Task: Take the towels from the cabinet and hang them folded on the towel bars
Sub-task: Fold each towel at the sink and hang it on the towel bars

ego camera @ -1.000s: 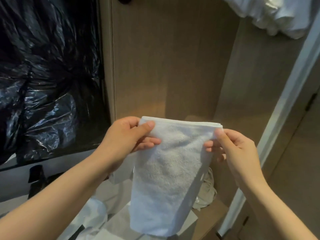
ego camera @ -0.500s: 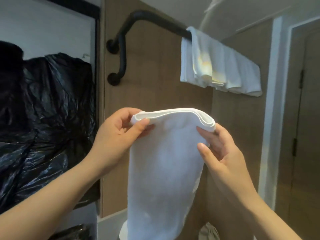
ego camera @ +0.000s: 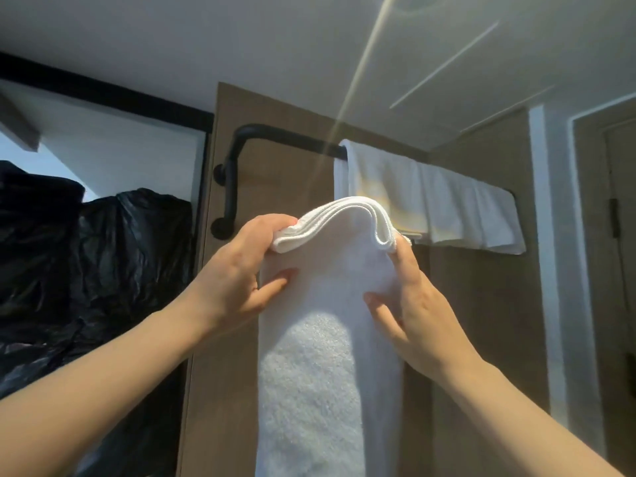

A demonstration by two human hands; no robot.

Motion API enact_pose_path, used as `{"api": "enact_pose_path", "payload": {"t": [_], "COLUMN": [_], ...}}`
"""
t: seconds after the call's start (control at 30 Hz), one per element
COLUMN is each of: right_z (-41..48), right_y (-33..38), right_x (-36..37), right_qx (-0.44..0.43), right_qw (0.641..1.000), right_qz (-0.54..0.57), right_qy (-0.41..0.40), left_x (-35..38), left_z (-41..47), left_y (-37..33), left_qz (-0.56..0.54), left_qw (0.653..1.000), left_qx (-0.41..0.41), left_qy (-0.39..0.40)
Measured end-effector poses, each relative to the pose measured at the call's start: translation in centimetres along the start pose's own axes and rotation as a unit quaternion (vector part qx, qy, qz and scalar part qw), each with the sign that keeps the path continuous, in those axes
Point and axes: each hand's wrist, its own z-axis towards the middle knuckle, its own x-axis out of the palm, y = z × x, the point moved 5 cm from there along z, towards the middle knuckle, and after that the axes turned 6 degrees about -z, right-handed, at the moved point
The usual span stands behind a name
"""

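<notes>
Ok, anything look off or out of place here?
The hung towel on the black bar has a yellowish patch near its left end; stain or sunlight, I cannot tell. The held towel looks clean and evenly folded.

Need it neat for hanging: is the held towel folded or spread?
Folded: the towel shows several stacked layers along its top edge, gripped between left hand and right hand.

Wood-panelled wall (ego camera: pixel 481 321) under a white ceiling (ego camera: pixel 241 46), black plastic sheeting (ego camera: pixel 120 253) left, white-framed door (ego camera: pixel 616 270) right.
</notes>
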Motion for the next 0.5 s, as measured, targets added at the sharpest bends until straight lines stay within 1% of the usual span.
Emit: {"api": "enact_pose_path", "payload": {"t": [0.27, 0.5], "right_z": [6.3, 12.6], "right_y": [-2.5, -2.6], "right_x": [1.5, 3.3], "right_qx": [-0.019, -0.034], "right_qw": [0.999, 0.996], "right_qz": [0.002, -0.010], "right_qy": [-0.038, -0.085], "left_x": [-0.3, -2.4], "left_z": [5.4, 9.1], "left_y": [3.0, 8.0], "left_qz": [0.086, 0.121], "left_qw": [0.995, 0.990], "left_qx": [0.039, 0.046], "left_qy": [-0.025, -0.058]}}
